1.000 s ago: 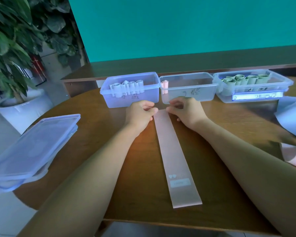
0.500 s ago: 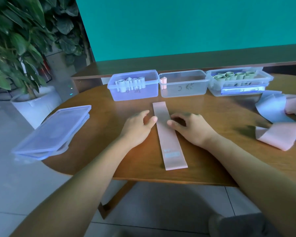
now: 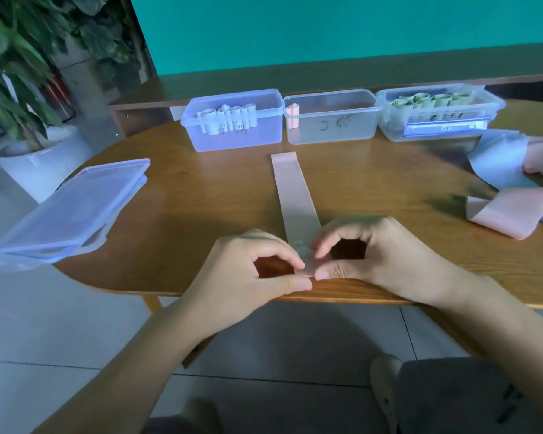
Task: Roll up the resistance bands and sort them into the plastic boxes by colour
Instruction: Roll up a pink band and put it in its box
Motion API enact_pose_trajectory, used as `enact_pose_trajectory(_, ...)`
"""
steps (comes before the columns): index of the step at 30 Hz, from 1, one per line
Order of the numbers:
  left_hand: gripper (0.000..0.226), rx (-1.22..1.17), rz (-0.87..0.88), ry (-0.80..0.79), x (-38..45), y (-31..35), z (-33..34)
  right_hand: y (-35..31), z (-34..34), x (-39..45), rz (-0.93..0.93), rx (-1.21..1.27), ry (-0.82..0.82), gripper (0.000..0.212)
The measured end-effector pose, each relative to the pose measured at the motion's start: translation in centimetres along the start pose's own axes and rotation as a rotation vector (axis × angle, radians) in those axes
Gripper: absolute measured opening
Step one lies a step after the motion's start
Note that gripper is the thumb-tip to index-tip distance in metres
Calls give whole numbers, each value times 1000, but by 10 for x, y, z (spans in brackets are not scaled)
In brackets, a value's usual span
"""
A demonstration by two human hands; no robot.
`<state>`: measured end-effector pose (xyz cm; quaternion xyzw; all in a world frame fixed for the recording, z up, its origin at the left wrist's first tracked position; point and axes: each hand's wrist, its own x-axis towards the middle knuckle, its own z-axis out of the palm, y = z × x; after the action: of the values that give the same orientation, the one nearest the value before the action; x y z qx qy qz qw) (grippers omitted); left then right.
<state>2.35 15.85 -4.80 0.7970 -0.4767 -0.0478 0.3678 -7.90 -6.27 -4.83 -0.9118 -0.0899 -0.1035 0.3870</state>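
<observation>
A long pink resistance band (image 3: 293, 195) lies flat on the wooden table (image 3: 220, 198), running from the boxes toward me. My left hand (image 3: 257, 270) and my right hand (image 3: 367, 255) both pinch its near end at the table's front edge, thumbs and forefingers curled on it. Three plastic boxes stand in a row at the back: a blue-tinted box (image 3: 268, 137) with pale rolls, a clear middle box (image 3: 333, 126) with one pink roll (image 3: 292, 115), and a right box (image 3: 439, 133) with green rolls.
Loose pink and pale blue bands (image 3: 508, 189) lie heaped at the table's right. Stacked box lids (image 3: 72, 208) overhang the table's left edge. A potted plant (image 3: 22, 98) stands on the floor at the left. Behind the boxes runs a low wooden ledge.
Both hands slid down the pink band from its far end to its near end and now pinch it. The view tilted down and back from the table.
</observation>
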Motion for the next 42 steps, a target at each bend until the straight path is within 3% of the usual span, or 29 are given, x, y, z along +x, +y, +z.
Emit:
enact_pose_trajectory(10,17,73,36,63,2,-3,6,8,-6,-6,-2,-11,-42,16)
enact_pose_trajectory(18,32,121,-120,-23,7,0,5,2,-6,-3,157,-39,-49,20)
enact_pose_trajectory(25,14,70,-164,-33,11,0,2,3,-6,2,212,-59,-27,12)
enact_pose_trajectory(30,4,42,-100,-8,13,0,3,1,-5,1,109,14,-46,7)
enact_pose_trajectory(38,13,179,87,-8,8,-1,8,0,-6,-4,22,-65,-123,13)
enact_pose_trajectory(42,13,176,100,12,6,1,8,2,-6,-7,26,-74,-103,12)
